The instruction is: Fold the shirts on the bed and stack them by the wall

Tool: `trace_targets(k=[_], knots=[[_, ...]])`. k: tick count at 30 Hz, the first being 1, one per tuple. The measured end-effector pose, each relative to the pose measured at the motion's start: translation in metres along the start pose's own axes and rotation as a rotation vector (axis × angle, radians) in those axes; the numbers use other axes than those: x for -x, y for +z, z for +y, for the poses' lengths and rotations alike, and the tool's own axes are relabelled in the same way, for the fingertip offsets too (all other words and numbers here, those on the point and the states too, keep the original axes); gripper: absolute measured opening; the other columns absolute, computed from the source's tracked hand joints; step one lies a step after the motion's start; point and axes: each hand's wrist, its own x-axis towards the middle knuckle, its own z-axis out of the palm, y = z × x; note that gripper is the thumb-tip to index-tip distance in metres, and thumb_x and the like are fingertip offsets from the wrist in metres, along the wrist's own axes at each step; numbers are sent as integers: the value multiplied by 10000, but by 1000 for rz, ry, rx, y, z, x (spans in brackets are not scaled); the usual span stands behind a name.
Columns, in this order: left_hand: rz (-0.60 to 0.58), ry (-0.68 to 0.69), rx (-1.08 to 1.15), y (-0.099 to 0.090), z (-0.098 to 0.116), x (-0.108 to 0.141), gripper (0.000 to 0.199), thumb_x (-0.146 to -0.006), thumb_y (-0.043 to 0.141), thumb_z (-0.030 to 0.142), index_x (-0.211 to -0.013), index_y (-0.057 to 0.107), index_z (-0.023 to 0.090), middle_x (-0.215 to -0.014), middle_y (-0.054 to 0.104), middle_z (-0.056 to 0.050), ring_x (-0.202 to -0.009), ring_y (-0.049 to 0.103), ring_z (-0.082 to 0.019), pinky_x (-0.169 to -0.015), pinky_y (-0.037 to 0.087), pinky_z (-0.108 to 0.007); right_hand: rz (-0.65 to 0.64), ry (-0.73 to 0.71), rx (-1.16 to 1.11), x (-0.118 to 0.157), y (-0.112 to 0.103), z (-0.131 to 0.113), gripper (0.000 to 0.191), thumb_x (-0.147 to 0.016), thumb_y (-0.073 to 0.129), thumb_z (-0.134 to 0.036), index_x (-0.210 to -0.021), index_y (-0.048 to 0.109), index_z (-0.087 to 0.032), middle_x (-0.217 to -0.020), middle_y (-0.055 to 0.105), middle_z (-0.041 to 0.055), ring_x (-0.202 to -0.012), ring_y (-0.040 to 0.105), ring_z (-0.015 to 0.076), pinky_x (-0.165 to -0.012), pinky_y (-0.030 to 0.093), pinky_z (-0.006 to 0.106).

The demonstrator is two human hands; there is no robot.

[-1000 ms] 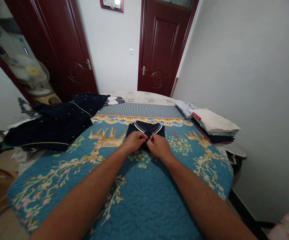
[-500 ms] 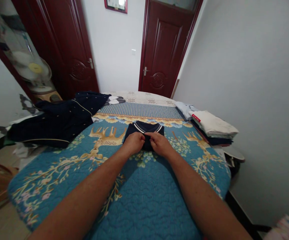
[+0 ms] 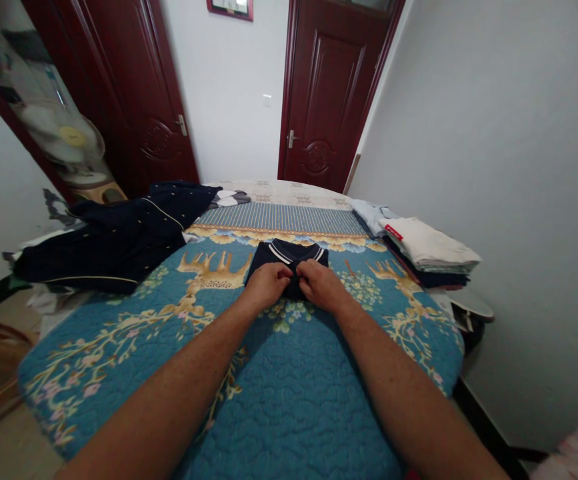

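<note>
A folded navy shirt [image 3: 296, 252] with white stripes along its collar lies on the patterned blue quilt [image 3: 289, 373], collar facing away from me. My left hand [image 3: 270, 283] is closed at the shirt's front, just below the collar, thumb and fingers pinched on the fabric. Beside it, my right hand [image 3: 319, 283] is likewise closed in a pinch on the shirt near the collar opening. A small gap separates the two hands. Between and under them the lower part of the shirt is mostly hidden.
Loose dark navy clothes [image 3: 113, 240] with small light dots lie heaped at the left edge. At the right edge stands a stack of folded clothes [image 3: 426, 247], cream on top, next to a light blue folded garment [image 3: 371, 215]. A wall [image 3: 509, 167] rises beyond it.
My right index finger, stretched toward the left hand before, is now curled in, and the fingertips have moved slightly apart. The shirt stays in place.
</note>
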Motion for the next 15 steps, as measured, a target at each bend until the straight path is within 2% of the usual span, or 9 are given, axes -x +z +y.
trace_targets(k=[5, 10, 13, 15], knots=[[-17, 38, -150, 1, 4, -3, 185, -896, 659, 186, -984, 819, 217, -1031, 807, -69, -995, 725, -237, -901, 516, -316, -6, -23, 53, 1, -4, -4, 169, -970, 551, -195, -1089, 667, -227, -1045, 625, 55, -936, 601, 201, -810, 441, 274], [-52, 119, -260, 3, 1, -10, 249, -910, 621, 182, -1063, 808, 241, -1124, 784, -92, -1083, 701, -266, -954, 499, -338, 25, -62, 78, 3, -4, -5, 199, -1002, 537, -219, -1133, 686, -230, -1125, 635, 73, -976, 616, 202, -828, 467, 277], [-80, 127, -238, 3, -1, -13, 234, -887, 640, 163, -1024, 810, 248, -1047, 789, -75, -1032, 699, -260, -929, 495, -328, 72, -104, 45, 3, -2, -5, 208, -987, 541, -187, -1128, 686, -229, -1237, 633, 87, -1070, 616, 205, -901, 482, 285], [-91, 108, -216, 2, -1, -15, 184, -872, 655, 159, -956, 801, 233, -977, 784, -70, -958, 694, -252, -884, 494, -322, 81, -128, 33, 2, 0, -4, 211, -969, 543, -160, -1114, 683, -225, -1221, 644, 85, -1080, 615, 205, -919, 483, 286]])
